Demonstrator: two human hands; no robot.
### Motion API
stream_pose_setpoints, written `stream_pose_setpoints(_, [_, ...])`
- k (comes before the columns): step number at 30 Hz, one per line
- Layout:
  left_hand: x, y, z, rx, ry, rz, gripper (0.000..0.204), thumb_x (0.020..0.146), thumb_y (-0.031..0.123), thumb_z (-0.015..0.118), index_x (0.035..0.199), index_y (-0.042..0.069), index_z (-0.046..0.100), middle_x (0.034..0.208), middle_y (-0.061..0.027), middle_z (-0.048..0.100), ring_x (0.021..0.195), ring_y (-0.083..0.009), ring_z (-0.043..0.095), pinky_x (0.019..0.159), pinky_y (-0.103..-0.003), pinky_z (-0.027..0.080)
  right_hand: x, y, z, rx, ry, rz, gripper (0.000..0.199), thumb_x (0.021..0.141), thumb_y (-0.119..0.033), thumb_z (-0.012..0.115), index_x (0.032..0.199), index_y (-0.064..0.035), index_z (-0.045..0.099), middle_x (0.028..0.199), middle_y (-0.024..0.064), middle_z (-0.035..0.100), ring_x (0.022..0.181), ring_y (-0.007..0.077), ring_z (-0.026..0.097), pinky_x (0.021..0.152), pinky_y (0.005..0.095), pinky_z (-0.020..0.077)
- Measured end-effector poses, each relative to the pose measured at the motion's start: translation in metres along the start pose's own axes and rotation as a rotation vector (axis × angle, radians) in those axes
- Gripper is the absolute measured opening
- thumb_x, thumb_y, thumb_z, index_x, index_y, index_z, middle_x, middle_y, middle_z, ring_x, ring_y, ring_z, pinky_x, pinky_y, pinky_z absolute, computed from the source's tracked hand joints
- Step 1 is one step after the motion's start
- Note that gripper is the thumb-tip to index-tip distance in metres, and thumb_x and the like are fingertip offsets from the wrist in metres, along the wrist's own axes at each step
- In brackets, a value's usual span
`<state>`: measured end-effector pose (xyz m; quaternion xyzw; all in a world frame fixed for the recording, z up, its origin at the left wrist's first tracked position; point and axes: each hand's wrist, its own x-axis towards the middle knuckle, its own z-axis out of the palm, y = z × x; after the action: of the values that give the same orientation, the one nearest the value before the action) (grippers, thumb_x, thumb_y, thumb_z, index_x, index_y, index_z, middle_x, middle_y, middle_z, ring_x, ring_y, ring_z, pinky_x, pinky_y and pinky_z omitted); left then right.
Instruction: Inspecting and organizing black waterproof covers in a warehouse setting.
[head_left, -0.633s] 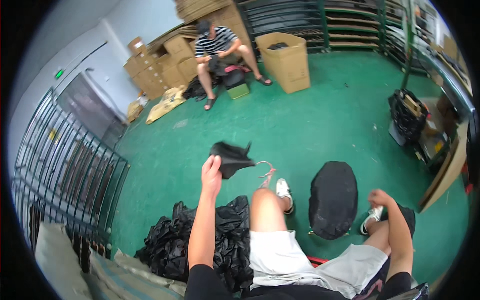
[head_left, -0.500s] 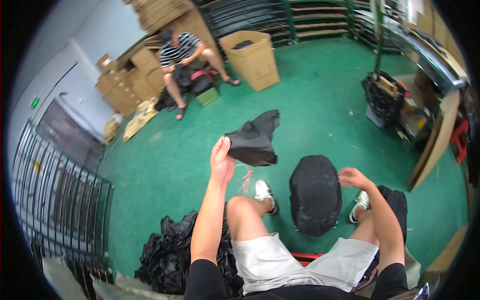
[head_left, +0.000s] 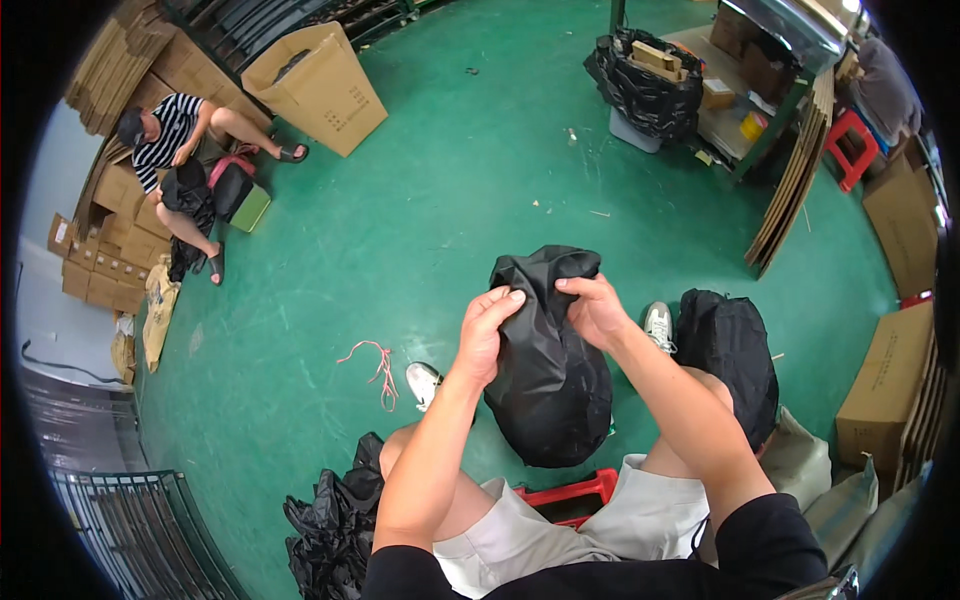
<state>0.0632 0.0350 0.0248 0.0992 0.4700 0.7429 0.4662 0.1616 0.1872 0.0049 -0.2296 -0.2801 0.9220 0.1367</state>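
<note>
I sit with a black cloth bag (head_left: 548,370) held up in front of me above my knees. My left hand (head_left: 487,330) grips its upper left edge, fingers curled over the fabric. My right hand (head_left: 594,308) pinches the top of the same bag just to the right. The bag hangs down between my legs, in front of a red stool edge (head_left: 560,493). A black backpack (head_left: 730,350) stands on the green floor by my right knee.
A heap of black bags (head_left: 330,520) lies by my left leg, and a pink string (head_left: 375,365) lies on the floor. Another person (head_left: 175,150) sits at far left among cardboard boxes (head_left: 320,85). At right stand a bench with boxes (head_left: 740,90), leaning cardboard sheets (head_left: 790,190) and more cartons (head_left: 885,385).
My right hand has come up from my right knee and joined the left on the black bag. The bag has been drawn closer and now hangs between both hands.
</note>
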Motion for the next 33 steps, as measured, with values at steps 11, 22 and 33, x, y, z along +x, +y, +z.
stream_pose_setpoints(11, [0.027, -0.029, 0.008, 0.824, 0.294, 0.476, 0.068, 0.084, 0.040, 0.069, 0.127, -0.004, 0.040, 0.129, -0.0242, 0.048, 0.121, -0.0346, 0.048, 0.102, -0.040, 0.037, -0.003, -0.019, -0.017, -0.115, -0.114, -0.073, 0.034, 0.070, 0.009, 0.059, 0.103, -0.0002, 0.061, 0.099, 0.0083, 0.067, 0.092, 0.0201, 0.064, 0.088, 0.0351, 0.0511])
stream_pose_setpoints(22, [0.008, -0.012, 0.007, 1.265, 0.318, 0.494, 0.043, 0.083, 0.032, 0.064, 0.115, 0.003, 0.062, 0.117, -0.0130, 0.061, 0.115, -0.0314, 0.053, 0.099, -0.043, 0.036, -0.009, -0.016, 0.001, -0.220, -0.216, -0.054, 0.031, 0.074, 0.010, 0.067, 0.101, -0.0015, 0.058, 0.094, 0.0051, 0.065, 0.089, 0.0145, 0.063, 0.084, 0.0304, 0.0503])
stream_pose_setpoints(33, [0.005, 0.001, -0.008, 1.385, 0.483, 0.454, 0.025, 0.081, 0.014, 0.058, 0.099, 0.000, 0.068, 0.099, -0.0165, 0.068, 0.090, -0.0352, 0.065, 0.081, -0.040, 0.050, -0.004, -0.007, 0.009, -0.438, -0.220, -0.065, 0.028, 0.072, 0.009, 0.072, 0.083, -0.0071, 0.052, 0.084, -0.0020, 0.057, 0.080, 0.0082, 0.056, 0.076, 0.0241, 0.0439])
